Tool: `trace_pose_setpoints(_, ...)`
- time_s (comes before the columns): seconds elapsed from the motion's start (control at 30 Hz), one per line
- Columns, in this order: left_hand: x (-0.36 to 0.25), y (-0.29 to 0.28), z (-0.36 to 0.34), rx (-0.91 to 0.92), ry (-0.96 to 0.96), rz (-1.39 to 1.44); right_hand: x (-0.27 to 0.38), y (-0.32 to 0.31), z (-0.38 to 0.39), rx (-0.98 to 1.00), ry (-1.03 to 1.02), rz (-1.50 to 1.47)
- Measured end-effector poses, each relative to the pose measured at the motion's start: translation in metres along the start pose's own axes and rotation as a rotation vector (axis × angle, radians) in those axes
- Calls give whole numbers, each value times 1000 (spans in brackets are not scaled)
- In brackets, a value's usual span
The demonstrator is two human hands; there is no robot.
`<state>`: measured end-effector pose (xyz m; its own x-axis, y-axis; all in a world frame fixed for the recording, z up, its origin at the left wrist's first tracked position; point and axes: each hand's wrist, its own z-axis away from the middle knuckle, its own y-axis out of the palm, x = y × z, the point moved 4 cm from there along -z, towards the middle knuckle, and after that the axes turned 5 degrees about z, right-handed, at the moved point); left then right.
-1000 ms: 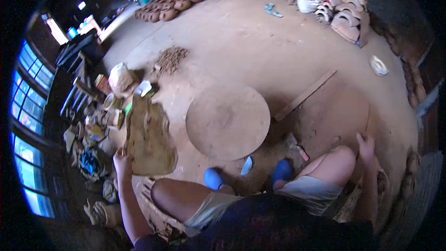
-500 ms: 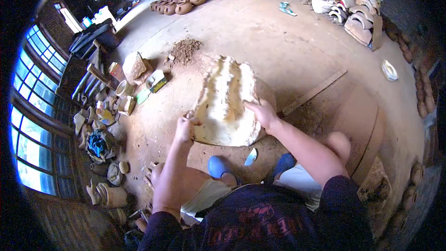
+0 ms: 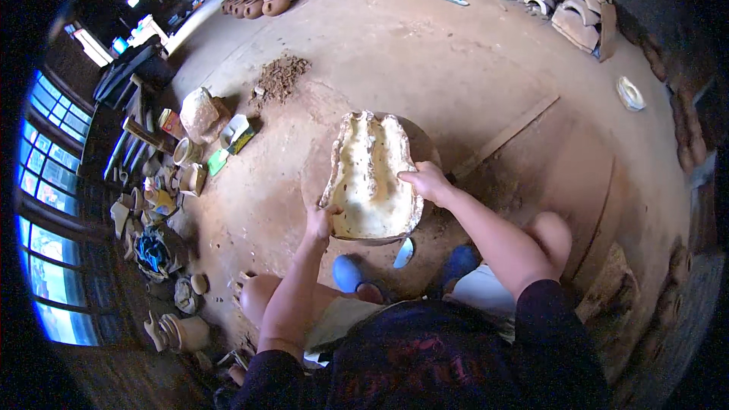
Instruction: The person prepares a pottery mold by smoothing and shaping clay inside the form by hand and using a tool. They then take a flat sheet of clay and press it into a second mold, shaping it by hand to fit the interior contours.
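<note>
Cream trough (image 3: pixel 370 218), earlier further left; now in both hands (image 3: pixel 322 221) (image 3: pixel 427 183)

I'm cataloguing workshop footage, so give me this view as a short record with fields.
Held: ragged-edged cream trough, hollow side showing
Left hand: grips its left edge
Right hand: grips its right edge
Behind it: round disc; contact unclear
Feet: blue shoes, with a pale blue piece between
Floor, right: wooden strip
Floor, left: crumbly brown heap
Back left: rounded brown pots
</note>
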<state>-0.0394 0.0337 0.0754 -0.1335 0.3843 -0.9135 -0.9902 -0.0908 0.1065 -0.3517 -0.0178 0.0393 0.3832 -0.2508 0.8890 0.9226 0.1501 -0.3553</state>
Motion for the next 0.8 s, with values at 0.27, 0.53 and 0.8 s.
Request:
trace_pose_setpoints(0.27, 18, -16, -18, -77, 92, -153, 32, 1, 6, -26, 11, 158)
trace_pose_setpoints(0.53, 42, -20, -25, -113, 168, -546, 81, -30, 41, 9, 58, 348)
trace_pose_setpoints(0.8, 29, 32, 48, -412, 487, -1035, 109, -75, 120, -31, -222, 805)
